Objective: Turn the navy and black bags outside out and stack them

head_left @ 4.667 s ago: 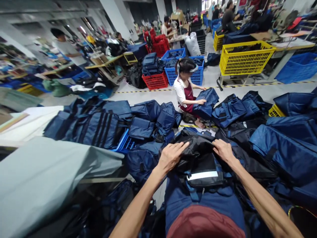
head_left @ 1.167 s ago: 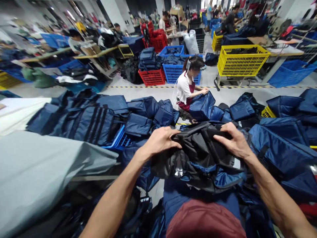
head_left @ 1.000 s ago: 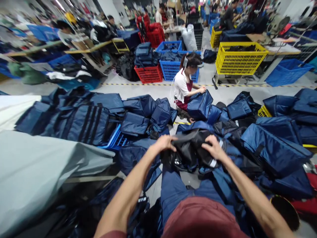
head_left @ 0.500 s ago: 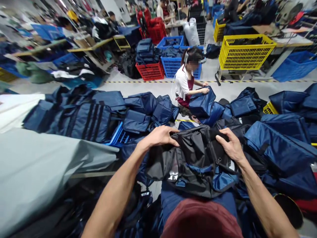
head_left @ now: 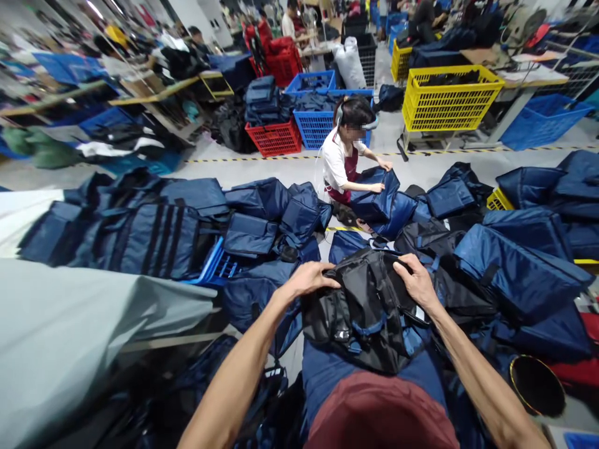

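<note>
A black bag [head_left: 369,299] with blue trim lies over the lap, its top edge held up. My left hand [head_left: 311,279] grips its upper left edge, thumb in front. At the upper right edge, my right hand [head_left: 415,277] pinches the fabric, with the fingertips partly hidden behind it. A small white label [head_left: 420,313] shows on the bag just below my right hand. Dark blue bags surround the black one, including a large blue bag [head_left: 519,268] to the right.
A person [head_left: 344,156] crouches ahead, both hands on a blue bag [head_left: 374,199]. Grey sheeting [head_left: 93,324] covers the left side. A blue crate [head_left: 215,265] sits among bags. Beyond the striped floor line stand a red crate [head_left: 276,138] and a yellow crate [head_left: 452,100].
The black bag has drawn in narrower between my hands, and my right hand has shifted left. The crouching person's hands have moved apart on the blue bag. The view has shifted slightly.
</note>
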Available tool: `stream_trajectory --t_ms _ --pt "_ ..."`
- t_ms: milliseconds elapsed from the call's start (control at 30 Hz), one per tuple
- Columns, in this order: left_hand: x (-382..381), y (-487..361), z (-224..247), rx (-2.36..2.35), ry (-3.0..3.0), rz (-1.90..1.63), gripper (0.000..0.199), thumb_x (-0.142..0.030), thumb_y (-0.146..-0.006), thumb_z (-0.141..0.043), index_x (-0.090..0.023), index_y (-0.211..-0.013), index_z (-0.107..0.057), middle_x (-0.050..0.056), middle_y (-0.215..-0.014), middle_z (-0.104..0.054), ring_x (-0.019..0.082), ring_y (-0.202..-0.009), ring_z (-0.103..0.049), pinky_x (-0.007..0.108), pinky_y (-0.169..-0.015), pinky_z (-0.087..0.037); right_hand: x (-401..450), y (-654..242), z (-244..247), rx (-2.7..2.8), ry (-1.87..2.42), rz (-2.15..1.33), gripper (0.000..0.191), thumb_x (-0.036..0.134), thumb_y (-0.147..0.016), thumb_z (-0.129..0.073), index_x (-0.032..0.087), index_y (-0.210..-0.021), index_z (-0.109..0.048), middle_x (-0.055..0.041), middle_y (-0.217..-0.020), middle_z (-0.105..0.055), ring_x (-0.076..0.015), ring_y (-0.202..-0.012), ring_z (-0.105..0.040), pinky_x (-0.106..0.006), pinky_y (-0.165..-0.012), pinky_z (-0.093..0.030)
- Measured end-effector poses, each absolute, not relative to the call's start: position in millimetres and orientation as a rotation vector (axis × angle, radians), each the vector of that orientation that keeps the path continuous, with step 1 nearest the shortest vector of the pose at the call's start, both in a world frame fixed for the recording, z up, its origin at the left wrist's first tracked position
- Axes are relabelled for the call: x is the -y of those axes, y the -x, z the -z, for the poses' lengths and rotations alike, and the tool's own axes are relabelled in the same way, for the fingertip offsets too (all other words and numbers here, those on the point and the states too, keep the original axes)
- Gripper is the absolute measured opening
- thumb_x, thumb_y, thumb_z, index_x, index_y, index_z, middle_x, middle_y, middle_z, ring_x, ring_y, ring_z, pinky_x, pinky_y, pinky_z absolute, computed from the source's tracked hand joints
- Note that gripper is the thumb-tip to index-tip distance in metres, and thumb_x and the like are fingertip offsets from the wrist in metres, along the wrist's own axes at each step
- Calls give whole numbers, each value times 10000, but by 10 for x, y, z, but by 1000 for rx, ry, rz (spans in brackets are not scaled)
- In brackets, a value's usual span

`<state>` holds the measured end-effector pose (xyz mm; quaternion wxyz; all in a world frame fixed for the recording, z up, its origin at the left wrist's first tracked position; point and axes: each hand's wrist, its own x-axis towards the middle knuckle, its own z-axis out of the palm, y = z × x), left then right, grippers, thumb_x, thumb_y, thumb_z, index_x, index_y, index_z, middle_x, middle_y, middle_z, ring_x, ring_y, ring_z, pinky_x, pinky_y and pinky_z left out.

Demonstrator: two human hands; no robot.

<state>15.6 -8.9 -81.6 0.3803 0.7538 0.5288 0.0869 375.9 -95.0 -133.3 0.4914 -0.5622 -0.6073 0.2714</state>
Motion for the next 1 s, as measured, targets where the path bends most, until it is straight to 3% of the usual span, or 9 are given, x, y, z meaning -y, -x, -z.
stream_trajectory --t_ms 100,200,300,367,533,667,767,867,1000 --pt "-8 -185 778 -1377 -1954 -230 640 -642 -649 -958 -342 -1207 -876 -3 -878 -839 288 -916 -804 266 -777 -529 914 -3648 1469 1372 1439 -695 432 656 -1046 -579 242 -957 -665 -55 -972 -680 -245 -943 -625 -396 -926 -516" --pt "3 -353 893 -1449 -1921 -171 605 -645 -741 -898 -307 -1242 -865 27 -1046 -863 301 -1024 -801 272 -822 -533 895 -3501 1686 1265 1518 -752 571 787 -988 -528 233 -891 -629 -36 -872 -646 -233 -861 -587 -383 -864 -503" --pt "79 -473 1010 -1443 -1967 -83 617 -638 -888 -776 -283 -1392 -792 62 -1235 -842 306 -1156 -776 279 -886 -518 907 -3461 1758 1242 1511 -749 585 798 -969 -544 228 -872 -639 -40 -892 -652 -235 -887 -579 -383 -883 -484" --pt "111 -488 1019 -1417 -2051 -53 595 -624 -938 -734 -275 -1418 -772 78 -1228 -841 303 -1135 -778 283 -875 -506 927 -3492 1694 1251 1480 -711 554 765 -979 -572 229 -867 -659 -45 -908 -660 -241 -918 -589 -388 -902 -480" --pt "84 -415 640 -1388 -2245 -57 468 -578 -998 -676 -236 -1276 -834 84 -959 -849 274 -912 -787 293 -806 -496 1036 -3533 1104 1285 1391 -508 409 610 -1040 -619 232 -897 -679 -35 -912 -674 -226 -908 -608 -406 -923 -496" --pt "169 -111 47 -1226 -2476 -375 412 -527 -1036 -610 -236 -1202 -849 99 -1193 -847 273 -1111 -772 351 -1001 -533 1315 -3443 281 1451 1178 -254 147 343 -1082 -644 248 -975 -681 -31 -969 -691 -220 -997 -628 -416 -949 -521" --pt "408 260 -163 -1119 -2589 -580 380 -462 -1054 -613 -266 -1319 -802 89 -1331 -811 268 -1278 -729 425 -1170 -487 1644 -3262 -36 1664 916 -104 60 266 -1069 -654 260 -1115 -693 -35 -988 -699 -230 -1007 -628 -505 -1061 -517" --pt "732 539 115 -1071 -2582 -528 408 -333 -1031 -622 -280 -1414 -753 95 -1416 -778 269 -1395 -683 484 -1235 -467 2024 -2974 340 1869 827 -62 112 315 -1083 -647 220 -1116 -694 -47 -932 -698 -230 -943 -603 -481 -1033 -530" --pt "1024 509 786 -1189 -2323 -237 474 -183 -978 -517 -284 -1338 -809 90 -1391 -789 256 -1364 -716 471 -1176 -555 2365 -2697 1486 2150 941 -118 249 286 -1121 -576 221 -889 -638 -22 -835 -655 -195 -842 -552 -369 -950 -539"
